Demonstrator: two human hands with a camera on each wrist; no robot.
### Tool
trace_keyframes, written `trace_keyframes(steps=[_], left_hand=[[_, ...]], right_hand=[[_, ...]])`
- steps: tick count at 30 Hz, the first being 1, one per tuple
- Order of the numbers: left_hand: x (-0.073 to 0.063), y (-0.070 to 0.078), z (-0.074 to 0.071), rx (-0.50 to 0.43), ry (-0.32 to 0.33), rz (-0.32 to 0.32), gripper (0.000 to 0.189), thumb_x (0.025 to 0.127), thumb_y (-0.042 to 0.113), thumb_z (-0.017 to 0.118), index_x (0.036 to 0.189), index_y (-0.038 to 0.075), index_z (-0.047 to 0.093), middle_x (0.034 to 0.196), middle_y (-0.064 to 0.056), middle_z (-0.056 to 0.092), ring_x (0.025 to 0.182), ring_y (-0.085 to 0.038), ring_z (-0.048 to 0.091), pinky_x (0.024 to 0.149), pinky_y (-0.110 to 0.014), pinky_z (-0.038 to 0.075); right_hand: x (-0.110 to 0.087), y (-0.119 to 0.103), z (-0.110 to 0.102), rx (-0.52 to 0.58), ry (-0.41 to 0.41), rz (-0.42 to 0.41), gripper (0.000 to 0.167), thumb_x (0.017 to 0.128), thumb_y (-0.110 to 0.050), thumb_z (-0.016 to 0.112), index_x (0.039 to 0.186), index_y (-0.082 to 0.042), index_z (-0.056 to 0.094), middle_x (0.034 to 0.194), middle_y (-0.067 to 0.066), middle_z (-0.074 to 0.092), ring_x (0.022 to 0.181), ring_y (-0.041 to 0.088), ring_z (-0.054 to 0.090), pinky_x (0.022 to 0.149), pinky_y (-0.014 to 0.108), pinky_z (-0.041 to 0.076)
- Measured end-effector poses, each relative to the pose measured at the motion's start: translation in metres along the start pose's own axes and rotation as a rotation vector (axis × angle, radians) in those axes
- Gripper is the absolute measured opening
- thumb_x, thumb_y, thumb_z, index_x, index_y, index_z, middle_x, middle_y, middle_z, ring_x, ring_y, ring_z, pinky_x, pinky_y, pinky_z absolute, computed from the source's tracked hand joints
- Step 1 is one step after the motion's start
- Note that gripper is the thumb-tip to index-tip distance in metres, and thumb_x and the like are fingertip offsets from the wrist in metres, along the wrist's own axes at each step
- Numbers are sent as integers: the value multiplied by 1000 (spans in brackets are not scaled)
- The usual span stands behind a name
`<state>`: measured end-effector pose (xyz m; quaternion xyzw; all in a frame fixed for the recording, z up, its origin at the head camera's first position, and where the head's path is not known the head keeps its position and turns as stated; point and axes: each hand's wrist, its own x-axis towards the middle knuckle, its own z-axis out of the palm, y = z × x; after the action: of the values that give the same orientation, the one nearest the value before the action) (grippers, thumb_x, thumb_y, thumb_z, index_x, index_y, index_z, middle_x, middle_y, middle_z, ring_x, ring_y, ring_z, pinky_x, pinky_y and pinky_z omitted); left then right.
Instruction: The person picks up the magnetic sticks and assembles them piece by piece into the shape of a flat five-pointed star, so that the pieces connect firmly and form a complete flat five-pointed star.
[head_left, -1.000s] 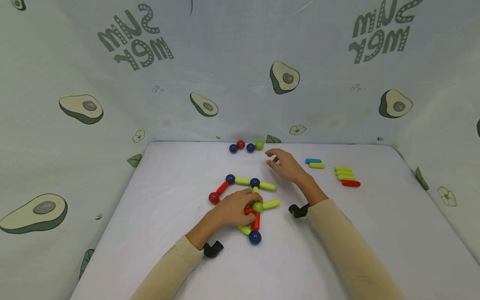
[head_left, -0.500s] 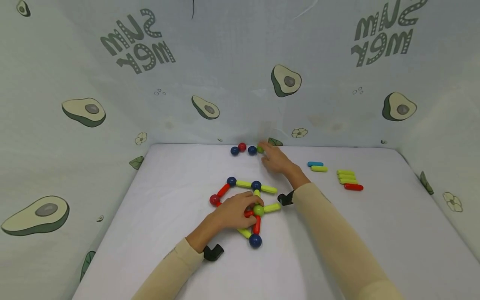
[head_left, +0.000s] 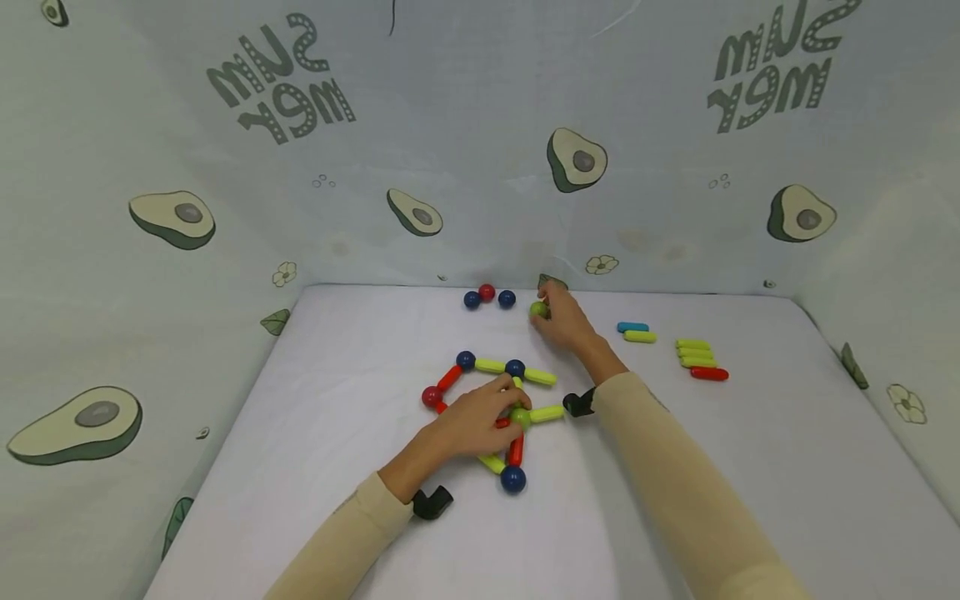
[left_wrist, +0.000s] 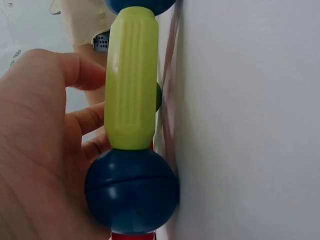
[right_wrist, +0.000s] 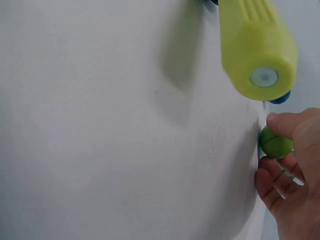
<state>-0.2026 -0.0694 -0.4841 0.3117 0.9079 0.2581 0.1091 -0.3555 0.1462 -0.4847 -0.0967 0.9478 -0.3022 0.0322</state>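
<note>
Magnetic rods and balls form a joined frame on the white table, with a red ball (head_left: 431, 397) at its left corner and a dark blue ball (head_left: 513, 479) at its near corner. My left hand (head_left: 476, 417) covers part of the frame, thumb and fingers around its green ball (head_left: 521, 417). A yellow-green rod (left_wrist: 131, 80) and a blue ball (left_wrist: 132, 191) stand close in the left wrist view. Farther back, my right hand (head_left: 564, 321) pinches a loose green ball (head_left: 538, 309) between thumb and fingers. Two yellow-green rods, one being the near rod (head_left: 547, 413), stick out rightward from the frame.
At the table's back edge lie a red ball (head_left: 487, 292) and two dark blue balls, one the right-hand ball (head_left: 507, 299). To the right are a blue rod (head_left: 633, 327), several yellow-green rods (head_left: 697, 352) and a red rod (head_left: 709, 373). A printed cloth (head_left: 480, 150) rises behind.
My right hand reached to the green ball at the back row, took hold of it and drew it right, away from the blue ball. My left hand stays on the frame.
</note>
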Motion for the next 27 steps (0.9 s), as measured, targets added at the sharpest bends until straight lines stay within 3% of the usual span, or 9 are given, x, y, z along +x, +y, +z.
trace_keyframes(steps=[4,10,17,27], left_hand=[[2,4,3,37,21,10,34,99,48,63,124,26,68,112,6,51,73,-5,51,59,-20,40],[3,6,5,91,82,5,39,95,58,66,116,26,74,104,7,53,76,-7,50,61,-20,40],[2,10,5,116,100,-25,43,92,63,67,114,27,76,99,6,52,70,-7,50,56,-21,39],[4,12,6,139,109,-24,36,95,55,68,114,26,78,101,6,56,72,-7,51,57,-20,41]], right_hand=[[-22,6,-5,18,-4,-35,39,99,-18,65,134,-4,56,130,20,53,113,34,55,102,51,49],[-73,15,-18,91,-8,-29,36,97,-14,70,128,-3,57,131,19,63,116,36,65,99,49,54],[-123,22,-27,92,-21,-45,37,97,-19,72,129,-5,60,128,17,67,106,31,67,92,48,56],[-145,17,-18,147,-46,-70,36,96,-19,73,128,-7,62,127,14,67,104,25,67,93,46,57]])
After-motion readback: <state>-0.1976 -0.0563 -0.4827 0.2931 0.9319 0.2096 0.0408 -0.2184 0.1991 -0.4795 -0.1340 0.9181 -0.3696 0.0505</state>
